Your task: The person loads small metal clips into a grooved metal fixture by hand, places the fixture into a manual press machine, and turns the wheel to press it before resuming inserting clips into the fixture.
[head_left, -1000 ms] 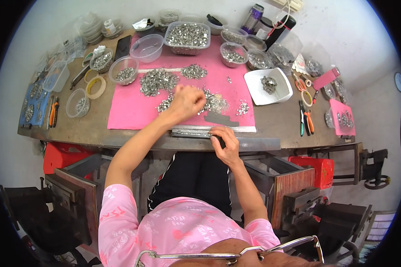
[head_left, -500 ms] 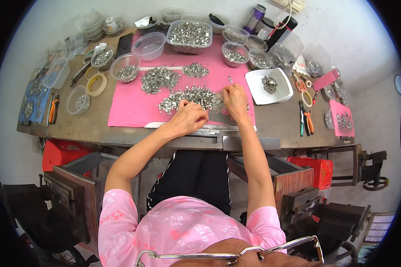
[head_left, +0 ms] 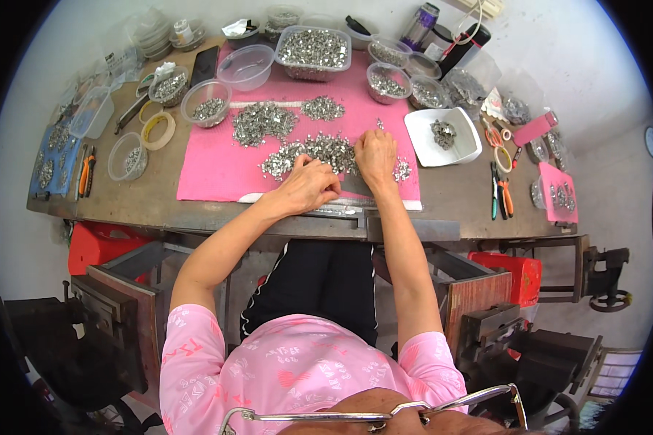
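Compared with a second ago, the right hand (head_left: pixel 376 156) has left the worktop's near edge for the right end of the near heap of small metal pieces (head_left: pixel 323 148), and the left hand (head_left: pixel 308 187) has drawn back from over that heap to its near side. Both hands have bent fingers in a narrow curl; whether either pinches a piece, I cannot tell. The heap lies on the pink mat (head_left: pixel 214 174), just beyond the left hand and touching or just beside the right fingers. A small scatter of pieces (head_left: pixel 402 170) sits just right of the right hand. Farther out on the mat are a broad heap (head_left: pixel 263 123) and a smaller one (head_left: pixel 322 107) to its right. Near the left hand, the mat's whitish near edge runs close to the metal bar (head_left: pixel 413 230) along the worktop (head_left: pixel 457 199). Pink cloth shows left of the near heap, out to the mat's left edge. On the right, brown worktop surface separates the mat from the orange-handled pliers (head_left: pixel 508 197); the white tray (head_left: pixel 466 146) stands at the mat's far right edge.
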Demonstrator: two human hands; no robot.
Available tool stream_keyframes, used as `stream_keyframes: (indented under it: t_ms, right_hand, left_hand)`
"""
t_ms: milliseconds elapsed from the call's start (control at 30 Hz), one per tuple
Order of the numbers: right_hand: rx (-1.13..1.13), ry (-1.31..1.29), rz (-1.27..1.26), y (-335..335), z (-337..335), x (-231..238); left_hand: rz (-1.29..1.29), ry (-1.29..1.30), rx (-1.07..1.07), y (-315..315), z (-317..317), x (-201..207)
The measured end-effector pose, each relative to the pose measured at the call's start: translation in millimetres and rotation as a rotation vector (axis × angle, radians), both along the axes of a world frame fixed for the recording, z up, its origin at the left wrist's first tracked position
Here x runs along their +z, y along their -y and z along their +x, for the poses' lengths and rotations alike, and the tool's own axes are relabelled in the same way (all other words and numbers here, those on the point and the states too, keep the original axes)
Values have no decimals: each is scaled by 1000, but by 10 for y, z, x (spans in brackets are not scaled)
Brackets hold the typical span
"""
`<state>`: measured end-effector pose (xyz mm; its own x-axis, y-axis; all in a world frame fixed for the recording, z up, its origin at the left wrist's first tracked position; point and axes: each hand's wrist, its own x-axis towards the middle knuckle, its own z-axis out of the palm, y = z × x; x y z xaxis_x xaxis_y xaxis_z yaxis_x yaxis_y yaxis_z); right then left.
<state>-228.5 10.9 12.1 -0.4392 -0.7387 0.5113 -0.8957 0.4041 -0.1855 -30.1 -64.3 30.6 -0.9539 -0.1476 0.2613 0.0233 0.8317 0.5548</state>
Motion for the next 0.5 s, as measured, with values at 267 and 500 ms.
stream_keyframes:
  t_ms: [267, 500]
  right_hand:
    - [377, 927, -133, -1028, 521, 328]
    - [440, 763, -230, -1167, 764, 212]
  left_hand:
    - [-132, -132, 75, -7, -92, -161]
    - [-159, -170, 99, -64, -33, -154]
